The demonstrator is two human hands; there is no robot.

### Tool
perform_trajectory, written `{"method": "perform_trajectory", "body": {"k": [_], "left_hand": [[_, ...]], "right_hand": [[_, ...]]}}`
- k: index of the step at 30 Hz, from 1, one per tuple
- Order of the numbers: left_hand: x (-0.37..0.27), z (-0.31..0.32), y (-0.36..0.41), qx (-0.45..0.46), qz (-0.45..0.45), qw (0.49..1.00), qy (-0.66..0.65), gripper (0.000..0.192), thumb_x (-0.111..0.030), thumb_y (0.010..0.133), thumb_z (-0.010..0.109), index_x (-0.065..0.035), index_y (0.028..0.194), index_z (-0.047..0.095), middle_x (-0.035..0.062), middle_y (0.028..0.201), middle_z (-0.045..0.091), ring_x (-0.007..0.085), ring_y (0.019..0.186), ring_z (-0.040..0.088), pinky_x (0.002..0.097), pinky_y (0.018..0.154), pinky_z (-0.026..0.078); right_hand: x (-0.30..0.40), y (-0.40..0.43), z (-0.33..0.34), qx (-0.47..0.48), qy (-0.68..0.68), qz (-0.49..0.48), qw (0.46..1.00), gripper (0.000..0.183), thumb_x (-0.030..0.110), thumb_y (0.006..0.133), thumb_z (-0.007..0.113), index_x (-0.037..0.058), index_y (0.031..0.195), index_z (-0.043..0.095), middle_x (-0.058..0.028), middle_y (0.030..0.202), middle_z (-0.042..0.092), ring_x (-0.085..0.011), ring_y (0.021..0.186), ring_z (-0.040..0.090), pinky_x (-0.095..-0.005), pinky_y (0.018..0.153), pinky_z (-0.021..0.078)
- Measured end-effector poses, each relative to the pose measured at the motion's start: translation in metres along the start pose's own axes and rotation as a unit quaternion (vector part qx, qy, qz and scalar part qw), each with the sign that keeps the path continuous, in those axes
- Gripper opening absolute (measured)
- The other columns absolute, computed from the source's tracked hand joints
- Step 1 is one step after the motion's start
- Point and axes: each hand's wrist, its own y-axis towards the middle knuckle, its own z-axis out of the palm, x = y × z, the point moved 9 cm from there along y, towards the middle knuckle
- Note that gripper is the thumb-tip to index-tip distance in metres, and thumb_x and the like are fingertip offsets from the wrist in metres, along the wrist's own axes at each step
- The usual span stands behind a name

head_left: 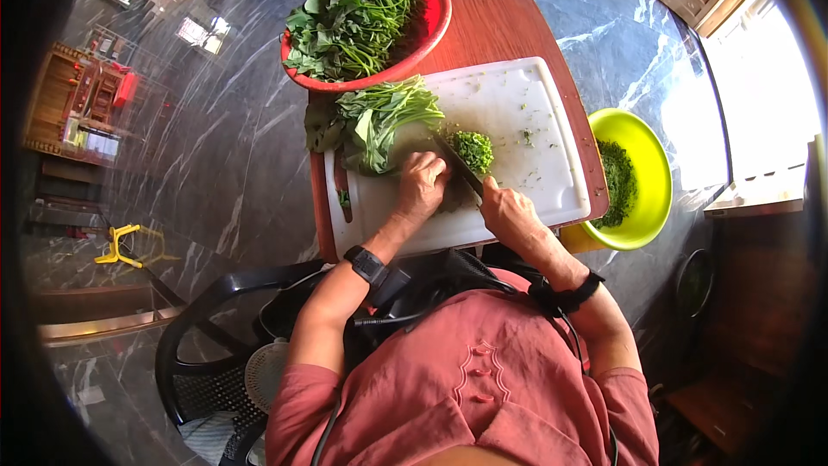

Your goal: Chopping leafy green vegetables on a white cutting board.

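My right hand (512, 210) grips the handle of a kitchen knife (460, 160), its dark blade slanting up and left over a white cutting board (521, 136). Beside the blade, my left hand (422, 186) is curled with the knuckles up; whatever is under its fingers is hidden. A small mound of finely chopped greens (471, 151) lies just right of the blade. Up and left of my left hand, a bunch of leafy green stems (387, 118) rests on the board, cut ends pointing right and some leaves overhanging the left side.
A red basin (430, 45) heaped with leafy greens (356, 26) stands at the table's far left. Right of the brown wooden table (501, 22), a lime-green bowl (653, 178) contains chopped greens (614, 184). Scraps dot the board. A black chair armrest (187, 317) is at lower left.
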Motion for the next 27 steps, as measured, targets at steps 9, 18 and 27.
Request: {"method": "perform_trajectory", "body": {"k": [9,18,27], "left_hand": [[-0.005,-0.001,-0.002,-0.031,-0.001,0.999,-0.033,0.016,0.006,0.066,0.060,-0.0025,0.070,0.047,0.0124,0.074,0.053,0.0319,0.072,0.053,0.0392,0.061,0.045],[-0.010,0.001,-0.005,-0.037,0.053,0.998,-0.003,0.015,0.007,0.065,0.059,-0.0018,0.073,0.049,0.0132,0.078,0.054,0.0316,0.076,0.053,0.0399,0.066,0.046],[-0.006,0.002,-0.006,-0.014,0.035,0.999,-0.010,0.012,0.006,0.065,0.054,-0.0010,0.072,0.047,0.0142,0.077,0.053,0.0334,0.078,0.052,0.0409,0.068,0.045]], "right_hand": [[-0.003,-0.028,-0.022,0.008,0.028,0.027,0.999,0.011,0.007,0.081,0.046,-0.0019,0.087,0.044,-0.0234,0.059,0.057,-0.0416,0.058,0.060,-0.0497,0.053,0.0480],[0.004,-0.040,-0.020,0.053,-0.014,0.026,0.998,0.011,0.006,0.081,0.046,-0.0015,0.088,0.043,-0.0213,0.057,0.057,-0.0385,0.056,0.061,-0.0471,0.051,0.0490],[0.014,-0.008,-0.006,0.027,-0.048,-0.036,0.998,0.009,0.006,0.081,0.046,-0.0013,0.086,0.043,-0.0197,0.060,0.059,-0.0359,0.058,0.062,-0.0438,0.051,0.0501]]}}
